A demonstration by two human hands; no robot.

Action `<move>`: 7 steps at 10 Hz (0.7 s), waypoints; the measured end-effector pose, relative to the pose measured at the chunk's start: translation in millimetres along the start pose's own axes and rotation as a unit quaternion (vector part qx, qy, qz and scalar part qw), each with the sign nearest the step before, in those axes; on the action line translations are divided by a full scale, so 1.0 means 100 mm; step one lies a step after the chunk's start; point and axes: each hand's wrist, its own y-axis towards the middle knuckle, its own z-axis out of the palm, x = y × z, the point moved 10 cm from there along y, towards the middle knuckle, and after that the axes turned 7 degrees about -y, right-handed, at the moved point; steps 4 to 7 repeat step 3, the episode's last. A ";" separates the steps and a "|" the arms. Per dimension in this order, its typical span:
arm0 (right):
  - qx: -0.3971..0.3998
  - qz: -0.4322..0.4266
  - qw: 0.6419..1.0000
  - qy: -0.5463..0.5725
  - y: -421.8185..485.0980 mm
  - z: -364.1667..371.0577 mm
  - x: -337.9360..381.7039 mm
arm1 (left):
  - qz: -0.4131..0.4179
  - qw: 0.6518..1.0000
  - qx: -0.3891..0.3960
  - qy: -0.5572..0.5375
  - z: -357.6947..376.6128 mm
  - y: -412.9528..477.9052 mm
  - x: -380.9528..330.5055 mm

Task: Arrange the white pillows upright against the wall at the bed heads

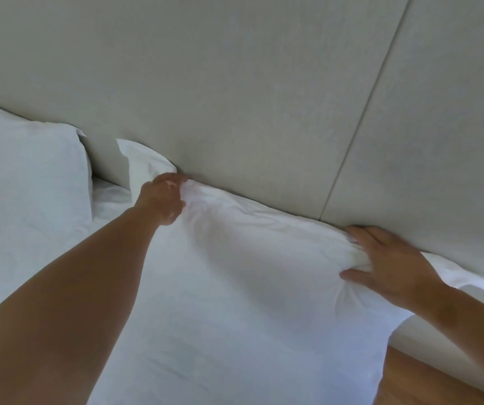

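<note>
A large white pillow (234, 287) stands upright with its top edge against the pale padded wall (234, 83). My left hand (164, 197) pinches the pillow's top edge near its left corner. My right hand (389, 264) grips the bunched fabric at the top right, fingers over the edge and thumb in front. A second white pillow (30, 176) leans against the wall further left, apart from the one I hold.
A strip of white bed sheet (109, 197) shows between the two pillows. A seam in the wall panels (363, 112) runs diagonally at the right. Wooden surface (416, 381) lies at the lower right, beside the pillow.
</note>
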 end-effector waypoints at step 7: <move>-0.162 -0.088 0.982 -0.025 -0.67 -0.31 0.27 | -0.146 0.937 -0.017 -0.317 0.55 -1.74 0.36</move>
